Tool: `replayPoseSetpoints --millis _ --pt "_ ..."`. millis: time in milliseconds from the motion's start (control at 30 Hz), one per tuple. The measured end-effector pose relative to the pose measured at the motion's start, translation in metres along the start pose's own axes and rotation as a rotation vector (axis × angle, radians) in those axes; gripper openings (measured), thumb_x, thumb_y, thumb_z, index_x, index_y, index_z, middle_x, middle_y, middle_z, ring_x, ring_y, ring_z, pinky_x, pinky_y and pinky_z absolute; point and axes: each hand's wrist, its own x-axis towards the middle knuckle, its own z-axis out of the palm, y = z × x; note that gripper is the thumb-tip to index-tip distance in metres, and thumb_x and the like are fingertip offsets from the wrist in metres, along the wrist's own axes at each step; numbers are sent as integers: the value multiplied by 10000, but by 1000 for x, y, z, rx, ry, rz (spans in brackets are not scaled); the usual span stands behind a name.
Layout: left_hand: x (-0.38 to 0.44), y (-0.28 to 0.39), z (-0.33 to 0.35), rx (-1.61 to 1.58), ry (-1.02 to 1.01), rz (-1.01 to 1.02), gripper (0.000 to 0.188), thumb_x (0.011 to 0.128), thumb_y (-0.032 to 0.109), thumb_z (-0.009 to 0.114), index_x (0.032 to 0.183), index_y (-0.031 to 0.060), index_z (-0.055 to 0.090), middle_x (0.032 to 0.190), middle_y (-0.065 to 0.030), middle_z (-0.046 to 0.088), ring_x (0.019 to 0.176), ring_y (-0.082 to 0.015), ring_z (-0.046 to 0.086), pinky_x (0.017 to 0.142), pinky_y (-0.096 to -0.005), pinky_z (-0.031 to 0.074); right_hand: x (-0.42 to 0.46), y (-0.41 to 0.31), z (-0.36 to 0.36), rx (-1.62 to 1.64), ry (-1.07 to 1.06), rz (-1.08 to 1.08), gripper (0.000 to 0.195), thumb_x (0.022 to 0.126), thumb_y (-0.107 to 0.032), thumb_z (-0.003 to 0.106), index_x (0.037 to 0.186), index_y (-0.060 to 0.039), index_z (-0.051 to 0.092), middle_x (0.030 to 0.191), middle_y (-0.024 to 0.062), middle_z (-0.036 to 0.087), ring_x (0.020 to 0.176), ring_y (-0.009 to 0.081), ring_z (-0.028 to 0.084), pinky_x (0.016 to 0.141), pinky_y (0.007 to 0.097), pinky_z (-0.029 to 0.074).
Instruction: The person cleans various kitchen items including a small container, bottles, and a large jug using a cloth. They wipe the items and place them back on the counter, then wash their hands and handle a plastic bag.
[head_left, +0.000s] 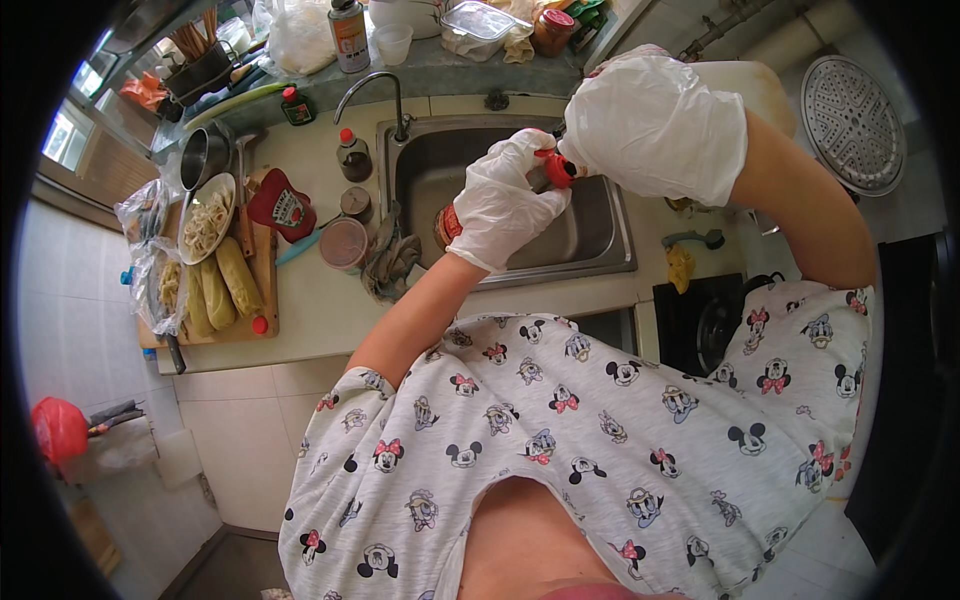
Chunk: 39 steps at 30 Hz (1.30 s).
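Observation:
My left hand (510, 199), in a thin white plastic glove, is closed around a bottle over the sink (517, 279). The bottle's red top (559, 171) points toward my right hand. A red-labelled part (450, 223) shows on the other side of the left hand and looks like the bottle's body. My right hand (637, 124) wears a loose glove of the same kind. It is close beside the bottle top, slightly above it. Its fingers are mostly hidden by the glove, so I cannot tell whether they grip anything.
Left of the sink are a dark sauce bottle (354, 156), a Heinz ketchup pouch (283, 206), a lidded tub (343, 244) and a rag (391, 259). Peeled corn cobs (238, 279) and a knife (175, 354) lie by the cutting board (259, 324). A faucet (401, 129) rises behind.

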Motion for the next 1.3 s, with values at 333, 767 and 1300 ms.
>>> replayPoseSetpoints --millis 333,767,1300 --pt "7 8 0 12 -24 24 455 692 116 863 1104 92 672 984 -142 733 927 -309 726 837 -390 590 0 0 -6 -12 23 -12 154 760 -135 757 904 -83 773 874 118 748 856 296 741 761 408 600" --pt "29 21 9 54 24 -99 482 683 191 894 1106 115 677 963 -120 738 913 -300 730 839 -397 579 9 8 -19 -131 71 -57 138 702 -140 767 835 -103 770 801 97 726 803 279 737 685 401 595" --pt "73 21 25 22 124 -111 511 685 281 867 1127 104 680 1008 -147 731 977 -364 707 864 -444 570 1 30 -10 -436 142 -30 120 787 -190 716 844 -84 727 819 92 672 793 268 697 664 386 563"
